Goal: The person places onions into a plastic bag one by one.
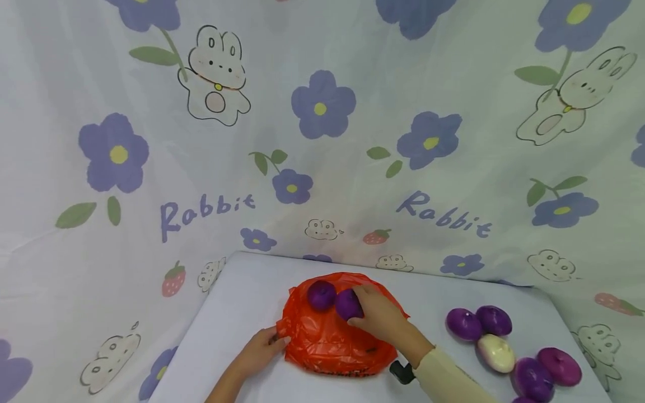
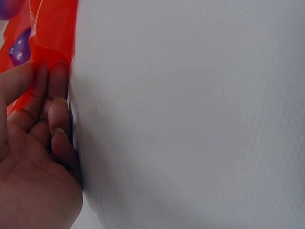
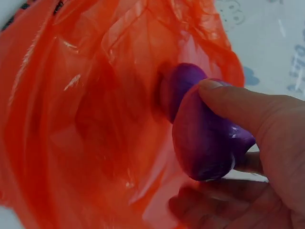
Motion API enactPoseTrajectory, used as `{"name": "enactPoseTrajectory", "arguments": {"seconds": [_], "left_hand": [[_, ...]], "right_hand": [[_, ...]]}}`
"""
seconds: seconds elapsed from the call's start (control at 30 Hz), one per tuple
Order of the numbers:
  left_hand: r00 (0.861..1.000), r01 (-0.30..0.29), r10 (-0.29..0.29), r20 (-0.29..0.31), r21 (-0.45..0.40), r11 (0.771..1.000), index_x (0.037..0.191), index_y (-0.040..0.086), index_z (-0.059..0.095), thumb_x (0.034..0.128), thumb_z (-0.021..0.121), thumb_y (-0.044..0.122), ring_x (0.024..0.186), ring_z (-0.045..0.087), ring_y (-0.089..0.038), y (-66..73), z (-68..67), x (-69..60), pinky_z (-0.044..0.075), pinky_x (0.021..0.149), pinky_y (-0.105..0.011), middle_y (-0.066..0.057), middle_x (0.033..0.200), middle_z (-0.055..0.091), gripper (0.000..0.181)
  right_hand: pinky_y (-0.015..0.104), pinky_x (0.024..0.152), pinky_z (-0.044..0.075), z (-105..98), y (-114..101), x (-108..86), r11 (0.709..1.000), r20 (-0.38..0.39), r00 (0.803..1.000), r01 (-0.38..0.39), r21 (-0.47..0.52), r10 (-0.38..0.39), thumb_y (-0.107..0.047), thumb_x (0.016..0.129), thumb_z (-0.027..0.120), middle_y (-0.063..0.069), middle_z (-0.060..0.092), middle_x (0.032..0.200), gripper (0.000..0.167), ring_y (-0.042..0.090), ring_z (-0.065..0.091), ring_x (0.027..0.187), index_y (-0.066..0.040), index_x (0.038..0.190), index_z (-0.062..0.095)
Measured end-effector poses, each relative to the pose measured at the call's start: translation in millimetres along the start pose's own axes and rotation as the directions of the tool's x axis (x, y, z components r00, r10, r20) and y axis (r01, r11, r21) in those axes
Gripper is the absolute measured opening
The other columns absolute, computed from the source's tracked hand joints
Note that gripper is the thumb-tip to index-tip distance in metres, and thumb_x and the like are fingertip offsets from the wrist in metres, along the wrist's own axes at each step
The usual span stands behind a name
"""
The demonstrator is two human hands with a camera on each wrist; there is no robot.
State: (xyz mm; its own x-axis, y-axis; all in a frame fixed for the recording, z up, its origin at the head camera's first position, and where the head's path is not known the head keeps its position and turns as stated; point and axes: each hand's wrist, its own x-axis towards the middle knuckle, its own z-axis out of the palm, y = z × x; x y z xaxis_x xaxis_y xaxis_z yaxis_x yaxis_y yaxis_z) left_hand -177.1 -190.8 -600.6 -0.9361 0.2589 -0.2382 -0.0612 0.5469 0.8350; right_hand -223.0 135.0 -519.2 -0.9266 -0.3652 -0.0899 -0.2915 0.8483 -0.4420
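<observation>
Cream-sleeved, the right hand [image 1: 378, 316] grips a purple bulb [image 1: 347, 305] over the red bag [image 1: 330, 344]; the left hand [image 1: 261, 352] pinches the bag's left edge (more bulbs [image 1: 463, 324] lie to its right).

Head view bright, even; wrist views dimmer; glints on red bag [image 3: 95, 124].

The bag [image 1: 322, 336] is thin, crinkly, slightly see-through red plastic, spread wide on the desk [image 1: 234, 302] at the bottom centre of the frame, dark print along the near edge. Left grip [image 1: 264, 350] has it by the left edge. The onion [image 1: 347, 304] is shiny deep purple, pinched in the right grip [image 1: 378, 313] just beside the second onion [image 1: 321, 295], also purple, in the bag's upper part, can't tell how deep.
</observation>
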Motion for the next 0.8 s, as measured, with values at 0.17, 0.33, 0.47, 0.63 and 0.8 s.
{"name": "enactPoseTrajectory", "arguments": {"seconds": [0.17, 0.33, 0.47, 0.63, 0.8], "left_hand": [[1.0, -0.014, 0.014, -0.007, 0.006, 1.0, 0.13, -0.001, 0.067, 0.1042, 0.065, 0.034, 0.088, 0.052, -0.022, 1.7, -0.2, 1.1, 0.044, 0.077, -0.041, -0.003, 0.091, 0.06, 0.043], [1.0, -0.021, 0.021, -0.005, 0.01, 1.0, 0.134, -0.003, 0.065, 0.1041, 0.065, 0.035, 0.091, 0.053, -0.022, 0.5, 0.7, 3.5, 0.045, 0.079, -0.041, -0.003, 0.095, 0.062, 0.048], [1.0, -0.01, 0.01, -0.007, 0.015, 1.0, 0.137, -0.003, 0.064, 0.104, 0.065, 0.036, 0.093, 0.054, -0.022, -0.3, 1.0, 3.6, 0.047, 0.082, -0.043, -0.003, 0.101, 0.064, 0.051], [1.0, -0.03, 0.03, -0.009, 0.005, 1.0, 0.136, -0.003, 0.064, 0.1039, 0.065, 0.034, 0.093, 0.055, -0.022, 0.0, 1.0, 2.0, 0.048, 0.083, -0.045, -0.004, 0.101, 0.065, 0.049], [0.999, -0.037, 0.037, -0.004, -0.007, 0.999, 0.134, -0.003, 0.064, 0.1041, 0.065, 0.033, 0.09, 0.054, -0.022, -0.4, 1.3, 0.1, 0.047, 0.08, -0.044, -0.003, 0.098, 0.064, 0.047]], "right_hand": [[0.056, 0.097, 0.053, 10, -1, 16.6, 0.999, -0.003, 0.999, -0.045, -0.014, 0.045, -0.033, 0.088, 0.087, 0.018, 0.058, 0.143, 0.081, 0.037, 0.059, 0.126, -0.004, 0.152, 0.046], [0.055, 0.1, 0.051, 17, 2, 28.0, 0.994, -0.023, 0.994, -0.107, 0.003, 0.107, -0.031, 0.089, 0.086, 0.02, 0.057, 0.143, 0.085, 0.037, 0.06, 0.125, 0.003, 0.153, 0.04], [0.055, 0.101, 0.051, 21, 6, 35.0, 0.989, -0.034, 0.989, -0.144, 0.018, 0.144, -0.032, 0.09, 0.085, 0.02, 0.058, 0.14, 0.082, 0.035, 0.061, 0.123, 0.004, 0.15, 0.043], [0.055, 0.102, 0.05, 26, 12, 41.5, 0.987, -0.039, 0.987, -0.156, 0.038, 0.158, -0.033, 0.089, 0.086, 0.019, 0.06, 0.138, 0.08, 0.035, 0.061, 0.124, 0.002, 0.148, 0.046], [0.056, 0.1, 0.051, 34, 13, 45.1, 0.986, -0.031, 0.986, -0.161, 0.042, 0.162, -0.034, 0.088, 0.087, 0.019, 0.061, 0.137, 0.08, 0.036, 0.062, 0.122, 0.001, 0.148, 0.046]]}}
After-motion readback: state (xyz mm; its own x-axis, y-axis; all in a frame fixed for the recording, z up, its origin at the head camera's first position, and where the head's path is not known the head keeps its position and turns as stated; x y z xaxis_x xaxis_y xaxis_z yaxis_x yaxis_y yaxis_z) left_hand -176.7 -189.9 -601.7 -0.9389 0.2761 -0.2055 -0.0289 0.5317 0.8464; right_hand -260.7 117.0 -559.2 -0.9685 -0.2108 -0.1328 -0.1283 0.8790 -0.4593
